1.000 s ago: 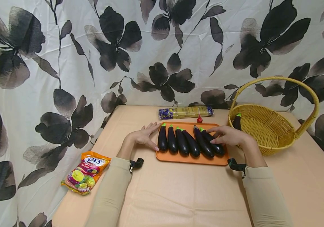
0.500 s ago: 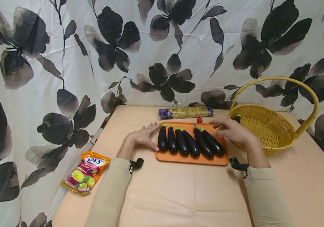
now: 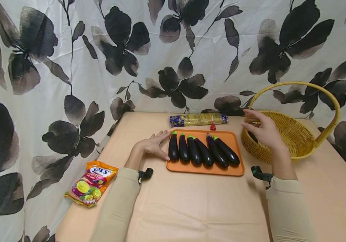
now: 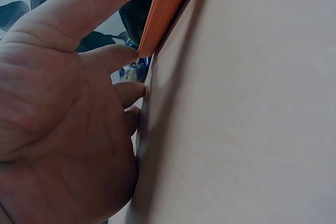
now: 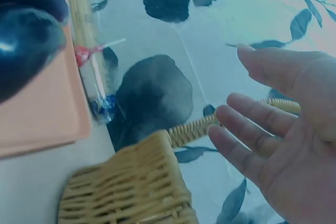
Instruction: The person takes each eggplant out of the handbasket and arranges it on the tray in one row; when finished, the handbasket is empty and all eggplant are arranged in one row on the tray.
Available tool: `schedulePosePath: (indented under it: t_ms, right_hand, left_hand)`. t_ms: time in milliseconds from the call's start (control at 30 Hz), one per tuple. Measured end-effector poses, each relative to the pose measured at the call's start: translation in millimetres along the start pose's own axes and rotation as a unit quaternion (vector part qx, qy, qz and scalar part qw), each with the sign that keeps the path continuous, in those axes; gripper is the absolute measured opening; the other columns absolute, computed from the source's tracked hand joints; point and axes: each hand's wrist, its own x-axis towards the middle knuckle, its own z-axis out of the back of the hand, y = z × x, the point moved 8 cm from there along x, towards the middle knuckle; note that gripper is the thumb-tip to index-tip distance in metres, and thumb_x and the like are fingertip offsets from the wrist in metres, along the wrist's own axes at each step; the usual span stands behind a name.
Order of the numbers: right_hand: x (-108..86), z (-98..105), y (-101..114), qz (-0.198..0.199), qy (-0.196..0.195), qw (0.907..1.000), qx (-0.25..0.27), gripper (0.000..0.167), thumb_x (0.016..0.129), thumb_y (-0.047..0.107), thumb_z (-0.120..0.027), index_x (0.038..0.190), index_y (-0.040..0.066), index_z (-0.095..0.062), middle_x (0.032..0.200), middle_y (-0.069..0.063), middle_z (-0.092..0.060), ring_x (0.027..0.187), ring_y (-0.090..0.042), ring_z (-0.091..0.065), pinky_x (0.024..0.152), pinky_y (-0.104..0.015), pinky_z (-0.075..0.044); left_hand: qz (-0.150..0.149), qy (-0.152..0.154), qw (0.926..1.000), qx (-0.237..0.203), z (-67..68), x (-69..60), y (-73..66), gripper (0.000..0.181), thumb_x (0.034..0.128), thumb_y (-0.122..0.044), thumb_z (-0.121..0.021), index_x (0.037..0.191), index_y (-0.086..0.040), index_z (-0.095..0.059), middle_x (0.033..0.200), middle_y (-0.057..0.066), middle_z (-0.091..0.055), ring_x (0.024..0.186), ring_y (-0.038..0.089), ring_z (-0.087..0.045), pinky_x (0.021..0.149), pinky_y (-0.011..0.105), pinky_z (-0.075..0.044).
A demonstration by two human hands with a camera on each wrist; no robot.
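On an orange tray [image 3: 234,141] several dark eggplants [image 3: 195,153] with green stem ends lie side by side. My left hand [image 3: 151,147] rests at the tray's left edge with fingers spread; the left wrist view shows its fingertips at the orange rim [image 4: 157,19]. Over the near left rim of a yellow wicker basket [image 3: 306,149] hovers my right hand [image 3: 265,129], and the right wrist view shows its fingers extended with nothing held. Partly hidden beneath that hand, a dark piece of an eggplant [image 3: 252,137] shows inside the basket.
Behind the tray lies a long clear pack of noodles [image 3: 198,119], a red lollipop [image 3: 213,127] in front of it. A colourful candy bag [image 3: 91,184] is at the table's left edge. The basket's tall handle [image 3: 297,83] arches upward. Floral cloth hangs behind.
My right hand has left the rightmost eggplant on the tray and moved right and up to the basket, carrying nothing. The left hand and the eggplants on the tray stay put.
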Motion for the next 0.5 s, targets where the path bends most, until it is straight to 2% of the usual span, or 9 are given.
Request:
schedulePosePath:
  t_ms: [100,167,300,500]
  right_hand:
    - [-2.0,9,-8,-0.016,-0.011,0.9998,0.005,0.057,0.104,0.029,-0.066,0.156,0.013,-0.049,0.144,-0.023,-0.058,0.126,-0.042,-0.059,0.085,-0.013,-0.050]
    - [-3.1,12,-14,-0.028,-0.012,0.9995,0.010,0.058,0.104,0.032,-0.066,0.156,0.013,-0.049,0.144,-0.022,-0.058,0.128,-0.042,-0.058,0.077,-0.004,-0.043]
    - [-5.5,17,-25,-0.042,-0.019,0.9989,0.010,0.058,0.104,0.036,-0.064,0.154,0.012,-0.051,0.143,-0.021,-0.058,0.127,-0.038,-0.057,0.074,-0.003,-0.042]
    - [-8.7,23,-42,-0.070,-0.063,0.9953,0.022,0.053,0.105,0.036,-0.061,0.151,0.009,-0.055,0.142,-0.019,-0.057,0.121,-0.023,-0.054,0.076,-0.006,-0.043]
  left_hand:
    - [0.001,-0.001,1.0000,-0.001,0.5,-0.1,0.3,0.135,0.0682,-0.053,-0.094,0.169,-0.026,-0.010,0.177,0.009,0.004,0.163,0.029,0.012,0.130,0.056,0.012]
    - [0.001,-0.001,1.0000,0.000,0.5,-0.2,0.5,0.135,0.0683,-0.053,-0.094,0.170,-0.026,-0.009,0.177,0.009,0.004,0.163,0.029,0.013,0.130,0.055,0.012]
    - [0.001,0.000,1.0000,0.002,-0.1,-0.1,0.6,0.135,0.0685,-0.053,-0.094,0.170,-0.026,-0.009,0.177,0.009,0.005,0.163,0.029,0.013,0.130,0.055,0.012]
    - [-0.001,-0.003,1.0000,0.008,-0.9,0.4,1.0,0.134,0.0693,-0.053,-0.094,0.170,-0.026,-0.009,0.177,0.010,0.005,0.163,0.030,0.012,0.130,0.056,0.012]
